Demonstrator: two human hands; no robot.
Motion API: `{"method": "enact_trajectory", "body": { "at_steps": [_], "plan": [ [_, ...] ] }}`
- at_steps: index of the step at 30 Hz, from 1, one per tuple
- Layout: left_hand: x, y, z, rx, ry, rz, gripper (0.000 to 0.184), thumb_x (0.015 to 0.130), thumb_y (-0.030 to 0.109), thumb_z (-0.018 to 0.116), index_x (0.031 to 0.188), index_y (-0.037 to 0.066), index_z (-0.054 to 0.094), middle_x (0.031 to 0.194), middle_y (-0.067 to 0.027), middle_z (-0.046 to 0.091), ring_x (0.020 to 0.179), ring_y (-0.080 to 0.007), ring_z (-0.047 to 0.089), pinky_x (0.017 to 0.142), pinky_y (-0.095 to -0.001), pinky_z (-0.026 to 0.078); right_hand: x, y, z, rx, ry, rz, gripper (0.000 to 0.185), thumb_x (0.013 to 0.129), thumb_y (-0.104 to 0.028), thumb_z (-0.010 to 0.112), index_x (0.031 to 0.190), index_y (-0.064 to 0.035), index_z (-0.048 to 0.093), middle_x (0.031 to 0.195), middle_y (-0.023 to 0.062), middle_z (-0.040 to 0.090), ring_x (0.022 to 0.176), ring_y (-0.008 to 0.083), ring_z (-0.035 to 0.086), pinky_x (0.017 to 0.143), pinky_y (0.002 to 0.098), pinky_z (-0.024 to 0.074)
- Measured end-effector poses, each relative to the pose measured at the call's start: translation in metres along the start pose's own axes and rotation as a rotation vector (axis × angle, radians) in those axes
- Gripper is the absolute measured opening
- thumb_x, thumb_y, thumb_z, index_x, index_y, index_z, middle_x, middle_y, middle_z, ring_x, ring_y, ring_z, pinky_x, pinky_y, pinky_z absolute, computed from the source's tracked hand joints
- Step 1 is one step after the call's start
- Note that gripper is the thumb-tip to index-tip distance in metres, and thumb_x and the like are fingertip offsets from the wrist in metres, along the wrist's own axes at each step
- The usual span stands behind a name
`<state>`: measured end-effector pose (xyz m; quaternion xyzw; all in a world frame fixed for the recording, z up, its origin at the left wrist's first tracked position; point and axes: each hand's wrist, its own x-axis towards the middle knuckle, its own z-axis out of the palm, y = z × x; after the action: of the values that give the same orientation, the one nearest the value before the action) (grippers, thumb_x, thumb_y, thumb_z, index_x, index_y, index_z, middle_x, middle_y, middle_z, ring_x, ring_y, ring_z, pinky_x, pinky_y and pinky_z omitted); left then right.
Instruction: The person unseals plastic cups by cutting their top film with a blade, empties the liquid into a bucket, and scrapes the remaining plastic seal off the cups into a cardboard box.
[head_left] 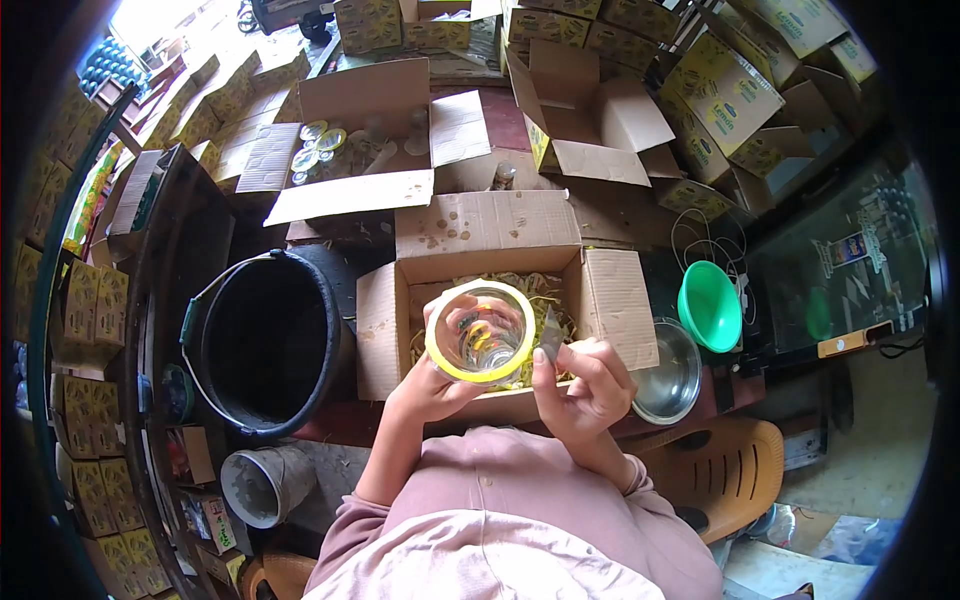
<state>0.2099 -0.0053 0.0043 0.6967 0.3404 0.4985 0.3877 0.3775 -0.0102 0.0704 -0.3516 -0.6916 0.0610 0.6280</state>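
Observation:
My left hand [432, 385] is wrapped around a clear cup [490, 340] with a bright yellow rim, its mouth tilted up toward me. Close to the cup's right side, my right hand [590, 385] pinches a small flat grey blade [551, 332] between thumb and fingers. Whether the blade touches the rim, I cannot tell. Both hands are above an open cardboard box [485, 222], where thin yellow strips [545, 290] lie in a loose heap. The cup hides part of that heap.
A big black bucket [325, 340] stands left of the box, with a grey pail [268, 487] below it. To the right are a green bowl [710, 307] and a metal bowl [668, 375]. Behind, another carton [365, 95] holds several yellow-rimmed cups [320, 145], beside an open carton [600, 160].

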Motion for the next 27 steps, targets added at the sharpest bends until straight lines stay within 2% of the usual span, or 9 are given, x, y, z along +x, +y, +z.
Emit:
{"method": "enact_trajectory", "body": {
  "at_steps": [1,2,4,12,15,18,22,27],
  "plan": [
    [0.000,0.002,0.001,0.000,0.019,-0.009,0.064,0.070,0.008,0.066,0.123,0.003,0.031,0.120,-0.0125,0.040,0.113,-0.0238,0.038,0.097,-0.0341,0.031,-0.001,-0.001,0.001,-0.009,0.000,-0.006,0.022,0.062,0.006,0.069,0.082,-0.0004,0.064,0.062,0.0037,0.053,0.049,0.0123,0.053,0.044,0.0227,0.0420],
    [-0.001,0.006,0.003,-0.048,0.042,-0.061,0.052,0.070,0.013,0.068,0.115,0.004,0.043,0.120,-0.0127,0.041,0.116,-0.0275,0.032,0.097,-0.0357,0.029,-0.002,-0.002,0.001,-0.018,0.000,-0.013,0.022,0.062,0.006,0.069,0.083,-0.0005,0.064,0.062,0.0037,0.053,0.049,0.0124,0.053,0.043,0.0227,0.0419],
    [0.000,0.012,0.003,-0.052,0.056,-0.099,0.043,0.070,0.017,0.070,0.108,0.005,0.056,0.120,-0.0128,0.042,0.119,-0.0310,0.026,0.098,-0.0371,0.027,-0.003,-0.002,0.002,-0.025,-0.008,-0.034,0.023,0.062,0.006,0.068,0.083,-0.0007,0.064,0.063,0.0035,0.053,0.049,0.0125,0.052,0.043,0.0227,0.0418],
    [0.006,0.024,-0.002,0.128,-0.033,0.003,0.045,0.070,0.018,0.072,0.108,0.002,0.054,0.123,-0.0118,0.042,0.122,-0.0284,0.029,0.102,-0.0357,0.026,-0.004,0.002,0.003,-0.139,-0.002,-0.075,0.027,0.062,0.005,0.068,0.089,-0.0019,0.065,0.061,0.0026,0.050,0.048,0.0126,0.050,0.043,0.0230,0.0416],
    [0.008,0.024,-0.006,0.341,-0.057,0.179,0.056,0.071,0.019,0.072,0.116,0.000,0.045,0.123,-0.0131,0.042,0.120,-0.0295,0.034,0.102,-0.0366,0.026,-0.004,0.003,0.002,-0.152,-0.004,-0.073,0.028,0.062,0.003,0.068,0.090,-0.0023,0.065,0.061,0.0024,0.050,0.047,0.0123,0.050,0.043,0.0230,0.0415],
    [0.008,0.027,-0.008,0.468,-0.085,0.151,0.071,0.071,0.019,0.072,0.125,-0.001,0.030,0.122,-0.0147,0.042,0.116,-0.0308,0.040,0.101,-0.0371,0.028,-0.004,0.004,0.002,-0.149,-0.008,-0.066,0.029,0.062,0.003,0.068,0.090,-0.0025,0.065,0.060,0.0024,0.050,0.047,0.0122,0.050,0.043,0.0231,0.0414],
    [0.012,0.029,-0.010,0.526,-0.092,0.233,0.086,0.072,0.018,0.072,0.127,-0.001,0.010,0.120,-0.0179,0.042,0.110,-0.0311,0.047,0.097,-0.0376,0.035,-0.001,0.004,0.003,-0.159,-0.014,-0.068,0.029,0.061,0.003,0.069,0.090,-0.0026,0.065,0.061,0.0026,0.050,0.047,0.0124,0.049,0.043,0.0233,0.0414],
    [0.012,0.030,-0.011,0.525,-0.077,0.212,0.089,0.072,0.017,0.072,0.125,0.001,0.002,0.119,-0.0196,0.042,0.108,-0.0316,0.049,0.093,-0.0381,0.039,0.001,0.004,0.005,-0.160,-0.028,-0.049,0.030,0.061,0.004,0.068,0.090,-0.0022,0.065,0.061,0.0026,0.050,0.048,0.0127,0.050,0.044,0.0236,0.0419]
  ]
}}
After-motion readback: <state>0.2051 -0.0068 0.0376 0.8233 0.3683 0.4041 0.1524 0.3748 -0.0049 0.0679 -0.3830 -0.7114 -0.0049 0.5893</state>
